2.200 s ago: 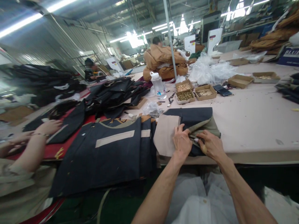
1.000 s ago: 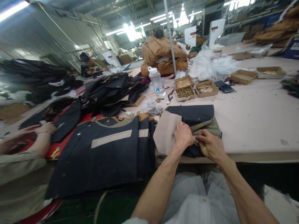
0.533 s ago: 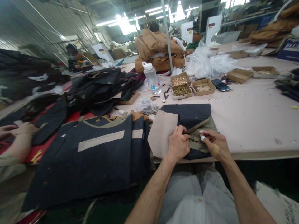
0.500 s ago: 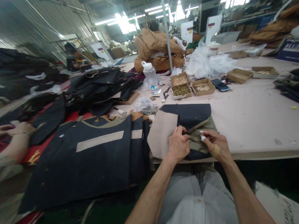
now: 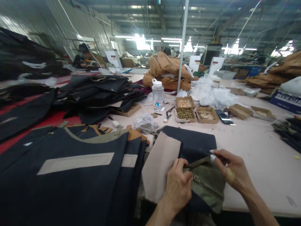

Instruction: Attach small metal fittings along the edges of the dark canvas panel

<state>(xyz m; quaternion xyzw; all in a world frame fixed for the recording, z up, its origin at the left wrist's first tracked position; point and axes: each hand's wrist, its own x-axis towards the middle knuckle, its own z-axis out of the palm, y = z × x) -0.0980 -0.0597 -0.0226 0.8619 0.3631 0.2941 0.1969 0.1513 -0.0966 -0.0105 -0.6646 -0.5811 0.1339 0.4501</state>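
A partly sewn bag piece (image 5: pixel 199 141) lies at the table's front edge, with a navy panel, a beige flap (image 5: pixel 158 169) and an olive pocket panel (image 5: pixel 209 179) with a small brass buckle (image 5: pixel 197 179) on a strap. My left hand (image 5: pixel 180 182) is closed on the fabric between flap and olive panel, fingers curled beside the buckle. At the right edge, where navy meets olive, my right hand (image 5: pixel 231 168) pinches with thumb and forefinger, both white-wrapped at the tips. Whatever lies right between those tips is largely hidden.
Stacked navy panels (image 5: pixel 77 185) hang over the edge at left. Behind stand a water bottle (image 5: pixel 158 97), a box of brass fittings (image 5: pixel 185 114), an open carton (image 5: pixel 207 115) and a phone (image 5: pixel 224 117). A metal pole (image 5: pixel 182 47) rises farther back. Dark fabric (image 5: pixel 94 94) is heaped left.
The camera view has tilted up. My right hand has moved from beside the buckle up to the piece's right edge, and the olive panel shows more. The co-worker's hands at left are out of view.
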